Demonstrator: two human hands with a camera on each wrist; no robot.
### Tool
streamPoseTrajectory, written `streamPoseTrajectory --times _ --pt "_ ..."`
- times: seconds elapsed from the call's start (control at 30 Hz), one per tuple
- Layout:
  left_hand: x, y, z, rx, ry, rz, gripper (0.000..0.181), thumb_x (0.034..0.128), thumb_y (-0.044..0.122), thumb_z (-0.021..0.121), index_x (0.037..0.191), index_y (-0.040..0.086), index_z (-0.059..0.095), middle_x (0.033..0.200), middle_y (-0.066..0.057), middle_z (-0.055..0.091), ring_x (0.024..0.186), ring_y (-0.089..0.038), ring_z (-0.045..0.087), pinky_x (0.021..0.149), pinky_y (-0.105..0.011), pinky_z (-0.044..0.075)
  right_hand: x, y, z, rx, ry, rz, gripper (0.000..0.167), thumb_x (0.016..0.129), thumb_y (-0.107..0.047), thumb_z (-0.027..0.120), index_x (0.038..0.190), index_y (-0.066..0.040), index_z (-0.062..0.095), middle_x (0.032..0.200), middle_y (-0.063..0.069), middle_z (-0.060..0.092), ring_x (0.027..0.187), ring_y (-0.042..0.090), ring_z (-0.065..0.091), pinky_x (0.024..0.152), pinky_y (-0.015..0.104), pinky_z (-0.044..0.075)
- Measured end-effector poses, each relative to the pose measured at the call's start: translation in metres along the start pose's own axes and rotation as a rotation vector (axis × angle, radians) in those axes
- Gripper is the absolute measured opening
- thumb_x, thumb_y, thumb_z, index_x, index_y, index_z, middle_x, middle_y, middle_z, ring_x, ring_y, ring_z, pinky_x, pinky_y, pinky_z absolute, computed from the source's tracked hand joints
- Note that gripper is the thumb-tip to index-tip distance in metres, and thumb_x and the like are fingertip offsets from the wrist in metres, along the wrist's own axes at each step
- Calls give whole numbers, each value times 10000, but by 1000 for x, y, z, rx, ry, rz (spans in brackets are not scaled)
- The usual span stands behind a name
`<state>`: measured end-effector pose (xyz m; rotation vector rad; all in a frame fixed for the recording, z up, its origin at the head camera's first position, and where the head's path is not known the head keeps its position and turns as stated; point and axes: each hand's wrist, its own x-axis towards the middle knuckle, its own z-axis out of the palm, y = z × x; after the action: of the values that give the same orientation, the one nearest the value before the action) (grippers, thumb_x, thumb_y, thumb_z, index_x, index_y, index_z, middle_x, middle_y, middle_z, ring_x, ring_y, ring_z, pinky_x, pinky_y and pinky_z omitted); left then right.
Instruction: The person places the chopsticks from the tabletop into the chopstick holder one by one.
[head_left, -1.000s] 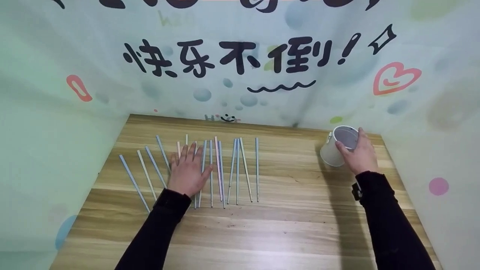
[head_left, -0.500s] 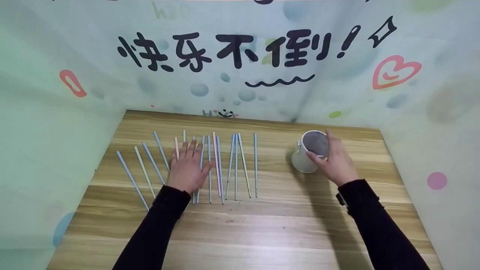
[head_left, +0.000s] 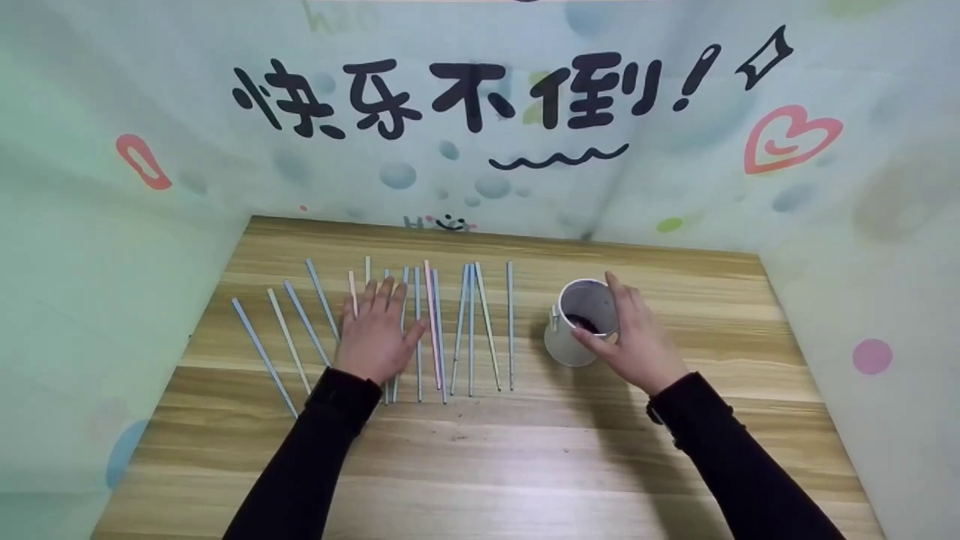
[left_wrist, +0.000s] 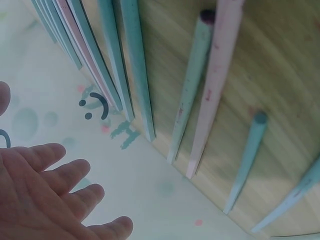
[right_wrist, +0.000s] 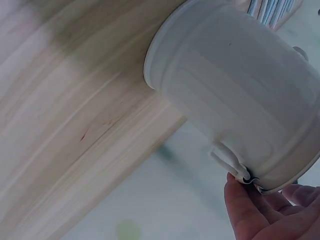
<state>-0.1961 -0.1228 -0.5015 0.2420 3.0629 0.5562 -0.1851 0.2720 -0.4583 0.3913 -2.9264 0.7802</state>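
Note:
My left hand is spread flat above several pastel chopsticks laid out on the table, and it hides parts of some. In the left wrist view the fingers are straight and hold nothing; pink and blue-green chopsticks lie beside them. To the right of the row, a small white bucket is upright, with a dark patch inside at the bottom. My right hand grips its rim, thumb on the near side and fingers on the far side. The right wrist view shows the bucket's wall and a side lug.
The wooden table meets a printed cloth backdrop at its back edge. Cloth also hangs along the left and right sides. Small dark specks dot the tabletop in front of the chopsticks.
My right hand has carried the bucket leftward and slightly nearer, toward the chopsticks. The left hand keeps its place over them. The head view has tilted slightly downward.

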Motion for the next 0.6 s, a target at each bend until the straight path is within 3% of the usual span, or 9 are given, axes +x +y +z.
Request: streamPoseTrajectory --times 0.33,0.6 --pt "-2 6 -3 28 0 9 786 1141 530 497 1713 35 281 1778 -221 235 1652 -453 165 1305 -702 97 -8 -17 0 -6 -88 -23 1049 950 -554 831 1671 31 342 1612 267 438 1332 518 602 1065 682 522" --pt "-2 8 -8 28 -18 15 775 1146 518 492 1719 49 264 1783 -212 217 1660 -436 145 1306 -699 91 4 -21 -21 14 -252 -44 1004 931 -412 882 1635 91 372 1610 324 407 1340 525 588 1112 665 493"
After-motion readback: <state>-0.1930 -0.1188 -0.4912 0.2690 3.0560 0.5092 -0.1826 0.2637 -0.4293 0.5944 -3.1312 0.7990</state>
